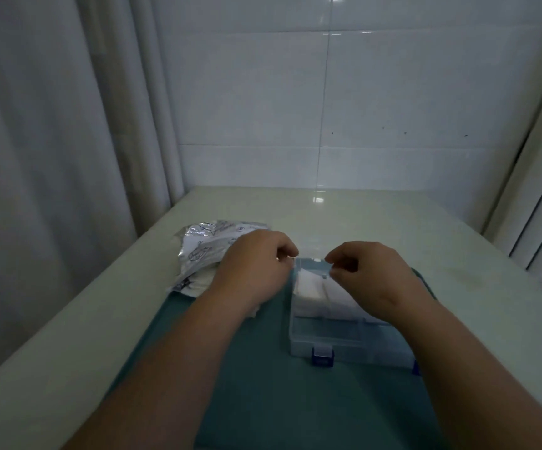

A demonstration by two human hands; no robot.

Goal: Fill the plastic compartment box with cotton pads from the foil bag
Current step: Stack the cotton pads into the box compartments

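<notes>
Curling left hand (256, 258) and right hand (360, 267) slightly apart at far rim of plastic compartment box (328, 341); failing to tell whether pinching anything; noting cotton pads (311, 287) in box's far compartments, foil bag (201, 245) just left of box; judging best: squaring stacks flat below dividers.

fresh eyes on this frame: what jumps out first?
The left hand and right hand meet, fingers curled, over the far edge of the clear compartment box on the teal mat; what they pinch is unclear. White cotton pads sit in its far compartments. The crumpled foil bag lies to its left.
</notes>
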